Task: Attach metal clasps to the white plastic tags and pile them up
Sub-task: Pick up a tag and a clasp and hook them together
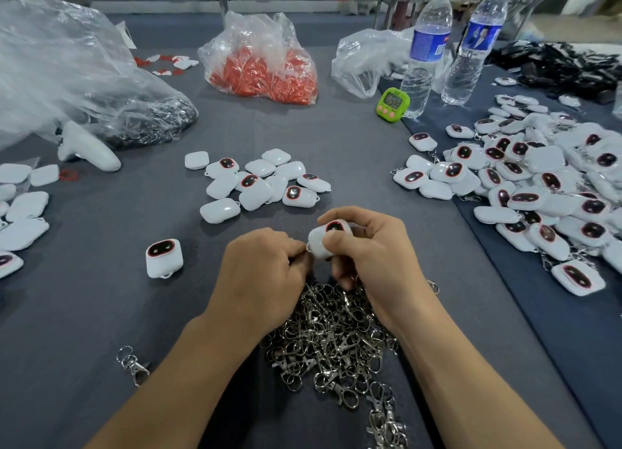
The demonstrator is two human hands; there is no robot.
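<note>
1. Clasps [336,341] lie heaped between the forearms, partly under both hands.
2. Right hand [373,260] grips a tag [328,239] above the heap. Left hand [266,273] pinches a clasp [307,246], mostly hidden, at the tag's left edge.
3. Pile [538,186] lies right, on a darker mat [538,330] whose edge runs diagonally.
4. Bare cloth [84,314] lies left, between a lone tag [164,258] and a stray clasp [133,364].

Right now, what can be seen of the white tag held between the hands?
The white tag is a small, rounded, glossy plastic case with a dark oval window ringed in red. It is held over the clasp pile, window toward the camera. The right hand holds it, thumb across its front. The left hand pinches at its left edge, where a glint suggests a metal clasp.
</note>
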